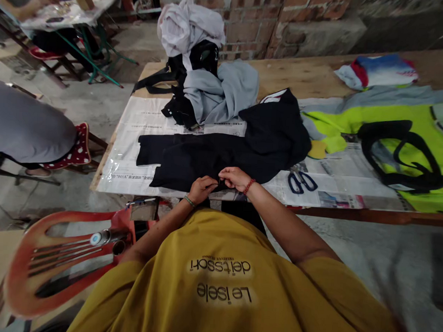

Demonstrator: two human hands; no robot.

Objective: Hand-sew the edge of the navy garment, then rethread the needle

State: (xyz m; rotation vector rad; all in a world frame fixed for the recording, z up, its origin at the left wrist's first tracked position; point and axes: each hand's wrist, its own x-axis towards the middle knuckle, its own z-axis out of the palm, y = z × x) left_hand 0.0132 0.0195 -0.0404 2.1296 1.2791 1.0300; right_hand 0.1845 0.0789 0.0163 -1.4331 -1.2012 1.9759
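Garment of long navy-black cloth (203,155) lies under the left hand (202,189) and right hand (236,178). Both pinch; on what, I cannot tell

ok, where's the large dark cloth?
Head view, centre: the large dark cloth lies on newspaper, left hand and right hand at its near edge, grey cloth just beyond, yellow-green garment to its right.

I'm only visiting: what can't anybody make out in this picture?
Head view: whatever the left hand and right hand pinch, if anything; too small.
Head view: underside of the dark garment; its upper side hides it.
Head view: small print on the newspaper; tiny and blurred.
Head view: rest of the lime garment; right edge cuts it.
Head view: rest of the nearer seated person; left edge cuts.
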